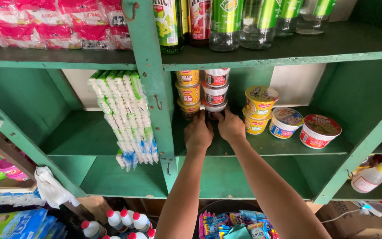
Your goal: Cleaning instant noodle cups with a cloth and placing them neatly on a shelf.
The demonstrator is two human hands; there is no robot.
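Observation:
Both my arms reach into a green wooden shelf [261, 146]. My left hand [198, 132] touches the bottom of a stack of yellow instant noodle cups [188, 92]. My right hand [231, 126] rests at the base of a neighbouring stack of white-and-red noodle cups [215, 88]. The lowest cup of each stack is partly hidden behind my fingers, so I cannot see whether either hand grips a cup. To the right stand two stacked yellow cups [259, 106], a tilted blue-and-white cup [284, 122] and a tilted red-and-white cup [318, 130].
Hanging strips of green-and-white sachets [124, 115] fill the left compartment beside a green post [153, 88]. Bottles [226, 22] and red packets [45, 22] line the upper shelf. Below are white bottles with red caps [120, 223], a tub of sachets [235, 225] and a white bottle [370, 178].

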